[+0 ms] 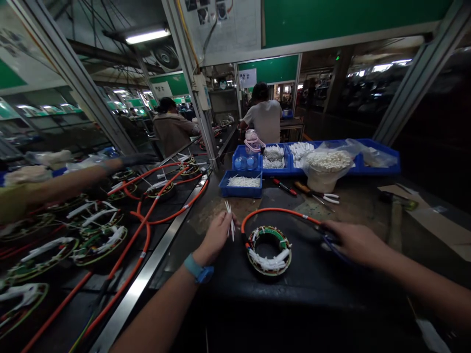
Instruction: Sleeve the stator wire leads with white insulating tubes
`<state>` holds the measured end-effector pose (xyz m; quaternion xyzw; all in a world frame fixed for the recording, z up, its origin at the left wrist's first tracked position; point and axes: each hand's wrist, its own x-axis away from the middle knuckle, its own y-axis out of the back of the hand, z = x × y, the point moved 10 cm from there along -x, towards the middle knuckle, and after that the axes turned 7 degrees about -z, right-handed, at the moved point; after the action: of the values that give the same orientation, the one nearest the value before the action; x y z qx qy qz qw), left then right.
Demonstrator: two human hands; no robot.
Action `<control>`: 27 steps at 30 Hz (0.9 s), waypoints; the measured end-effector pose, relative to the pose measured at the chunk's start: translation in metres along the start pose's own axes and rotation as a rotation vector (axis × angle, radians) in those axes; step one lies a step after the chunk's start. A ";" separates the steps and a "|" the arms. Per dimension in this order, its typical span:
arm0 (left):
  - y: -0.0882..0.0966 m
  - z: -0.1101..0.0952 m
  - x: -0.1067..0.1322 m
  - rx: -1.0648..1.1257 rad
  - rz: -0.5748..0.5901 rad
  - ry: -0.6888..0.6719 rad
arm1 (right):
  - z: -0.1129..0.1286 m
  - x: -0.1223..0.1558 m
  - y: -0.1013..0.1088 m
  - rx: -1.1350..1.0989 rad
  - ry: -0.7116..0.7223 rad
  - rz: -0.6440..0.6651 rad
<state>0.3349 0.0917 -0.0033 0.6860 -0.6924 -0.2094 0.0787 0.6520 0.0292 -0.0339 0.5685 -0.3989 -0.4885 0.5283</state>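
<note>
My left hand [220, 229] is closed on a small bundle of thin white cable ties [230, 223], which stick out above and below the fingers. Just right of it, a ring-shaped motor stator [270, 267] lies flat on the dark bench, with white sleeving, a green board and wires around its top. From its left side an orange cable [272, 210] arcs over to my right hand [348, 241]. That hand is closed around a blurred tool with dark blue handles [333, 247], beside the cable's end. Whether it also touches the cable is unclear.
Behind the stator stand a blue tray [241, 189] of white ties and several blue bins [290, 170]. Pliers [324, 196], a red marker [285, 187] and a hammer [397, 211] lie rightward. At left, a co-worker's arm [69, 181] reaches over a conveyor [156, 257] of cabled stators.
</note>
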 end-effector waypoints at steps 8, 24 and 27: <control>0.022 -0.029 -0.136 -0.260 -0.267 -0.104 | -0.083 -0.040 -0.005 0.135 -0.165 -0.024; -0.098 -0.045 0.105 -0.451 0.120 -0.759 | -0.061 -0.024 -0.036 -0.009 -0.292 -0.004; -0.093 -0.043 0.095 -0.332 0.186 -0.866 | -0.093 0.004 0.006 -0.400 -0.609 -0.204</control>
<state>0.4326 -0.0067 -0.0180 0.4488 -0.6773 -0.5760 -0.0901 0.7444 0.0448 -0.0317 0.3197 -0.3756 -0.7534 0.4349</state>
